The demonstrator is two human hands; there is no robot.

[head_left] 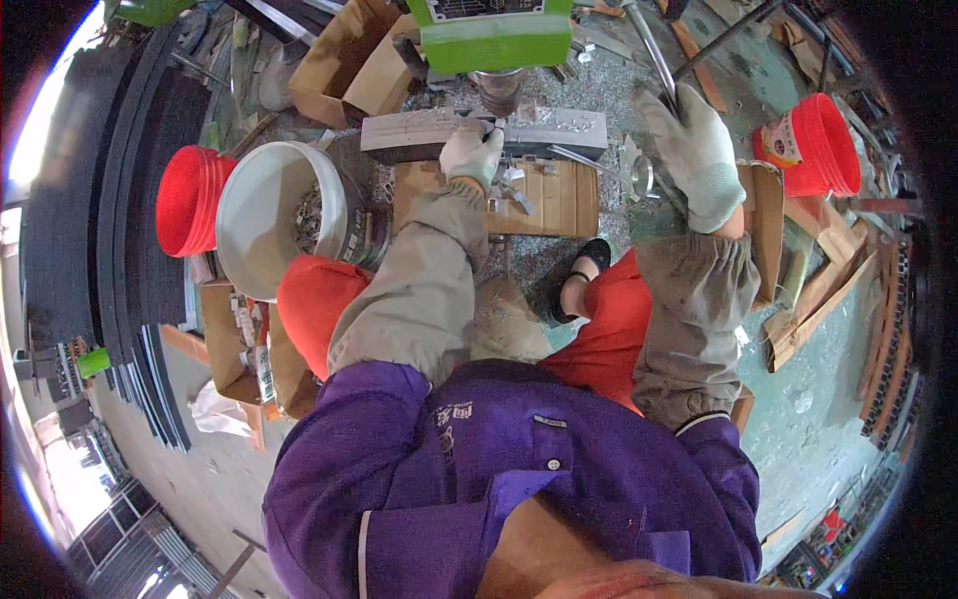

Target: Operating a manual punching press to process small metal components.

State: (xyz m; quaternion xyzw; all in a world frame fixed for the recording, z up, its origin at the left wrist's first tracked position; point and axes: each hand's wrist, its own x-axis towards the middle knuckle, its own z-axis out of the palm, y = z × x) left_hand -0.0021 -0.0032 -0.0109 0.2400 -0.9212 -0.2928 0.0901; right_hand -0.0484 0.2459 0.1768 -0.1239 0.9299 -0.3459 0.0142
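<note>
My left hand (pixel 472 153), in a white work glove, is closed at the near edge of a long metal block (pixel 409 130), just under the spindle (pixel 499 90) of a green machine (pixel 494 42). Whatever its fingertips pinch is hidden by the glove. Raised at the right, my right hand (pixel 696 155), gloved too, is wrapped round the end of a shiny metal lever (pixel 651 45). Small metal pieces (pixel 514 172) lie on the cardboard (pixel 559 200) in front of the block. A rod and a round handwheel (pixel 642 176) stick out between the block and my right hand.
Left stand a white bucket (pixel 269 210) with small metal parts inside and a red bucket (pixel 185 200). Another red bucket (pixel 823 145) is at the right. An open cardboard box (pixel 344 65) sits behind the block. Dark stacked bars (pixel 110 180) line the left; metal chips cover the bench.
</note>
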